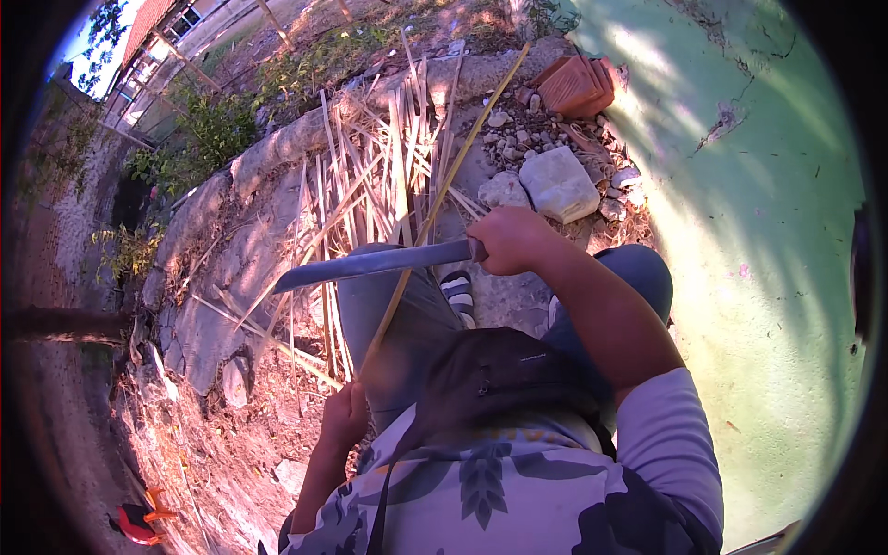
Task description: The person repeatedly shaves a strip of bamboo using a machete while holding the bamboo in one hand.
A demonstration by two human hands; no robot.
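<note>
My right hand (511,240) is closed round the short handle of a machete (365,266), whose broad grey blade points left. The blade lies across a long, narrow, yellowish plant strip (399,291), above my left thigh. Low down, my left hand (344,414) grips the near end of this strip, which slants up and away to the right. Many pale, dry split strips (400,176) lie in a loose pile beyond my knees. Whether the blade's edge touches the strip, I cannot tell.
A whitish stone block (560,184) and rubble lie right of the pile, with stacked reddish tiles (575,87) behind. A green-painted surface (758,305) spans the right side. Left are a rough concrete edge (287,143), bushes (208,129) and a red-and-orange object (139,520).
</note>
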